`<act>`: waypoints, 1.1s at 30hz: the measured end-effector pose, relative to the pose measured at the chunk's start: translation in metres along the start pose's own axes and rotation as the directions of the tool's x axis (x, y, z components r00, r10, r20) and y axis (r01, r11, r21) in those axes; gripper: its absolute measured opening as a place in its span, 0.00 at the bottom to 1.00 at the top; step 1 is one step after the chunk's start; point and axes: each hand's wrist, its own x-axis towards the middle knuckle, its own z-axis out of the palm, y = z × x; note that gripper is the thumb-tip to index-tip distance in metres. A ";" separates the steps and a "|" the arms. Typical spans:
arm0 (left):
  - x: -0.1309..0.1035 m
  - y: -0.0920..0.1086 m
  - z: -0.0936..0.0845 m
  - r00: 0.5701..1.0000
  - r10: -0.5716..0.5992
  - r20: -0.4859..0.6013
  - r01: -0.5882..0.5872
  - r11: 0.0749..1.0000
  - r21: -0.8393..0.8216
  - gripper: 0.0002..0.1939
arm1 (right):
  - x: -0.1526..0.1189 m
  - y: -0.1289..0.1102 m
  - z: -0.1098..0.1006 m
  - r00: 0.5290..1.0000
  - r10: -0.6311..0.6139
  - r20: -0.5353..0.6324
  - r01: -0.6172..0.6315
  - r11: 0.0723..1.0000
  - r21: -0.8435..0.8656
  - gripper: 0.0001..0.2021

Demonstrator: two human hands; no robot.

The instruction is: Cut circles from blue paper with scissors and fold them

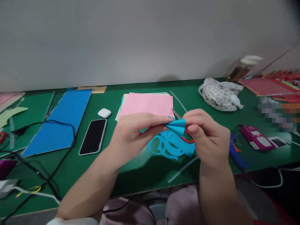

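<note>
A small piece of blue paper [177, 126], bent into a cone-like fold, is held up between both hands over the table. My left hand [133, 129] pinches its narrow end between thumb and fingers. At the wider right edge, my right hand [208, 132] is closed with thumb and fingertips against the paper. Beneath the hands lie cut blue paper scraps [157, 146], some of them ring-shaped. Scissors with red handles [189, 138] rest behind the paper, partly hidden by my right hand. Just beyond is a stack of coloured paper with a pink sheet [147, 104] on top.
To the left lie a phone [93, 137], a white earbud case [104, 112], a blue board [62, 122] and black cables [74, 134]. On the right are a patterned cloth pouch [219, 93], a bottle [245, 68], a purple device [256, 137] and a blue-handled tool [236, 154].
</note>
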 end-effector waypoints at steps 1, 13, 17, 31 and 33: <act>0.000 0.000 0.000 1.000 -0.013 0.002 0.013 1.000 -0.027 0.15 | 0.001 0.000 0.000 1.000 0.001 -0.004 -0.001 1.000 0.010 0.05; 0.001 -0.003 0.003 0.998 -0.060 -0.002 0.059 0.990 -0.131 0.16 | -0.006 0.001 0.011 0.991 0.101 -0.087 -0.102 0.995 -0.008 0.10; 0.001 0.000 0.004 0.990 -0.138 -0.036 0.129 0.977 -0.172 0.11 | -0.009 0.003 0.014 0.977 -0.048 -0.208 0.022 0.991 -0.129 0.17; 0.005 0.005 0.016 0.933 -0.359 0.023 0.359 0.928 -0.103 0.03 | -0.007 -0.006 0.023 0.969 0.187 -0.165 -0.166 0.977 0.133 0.19; 0.004 0.004 0.017 0.933 -0.360 0.019 0.359 0.920 -0.157 0.03 | -0.006 -0.006 0.023 0.964 0.215 -0.153 -0.188 0.966 0.175 0.19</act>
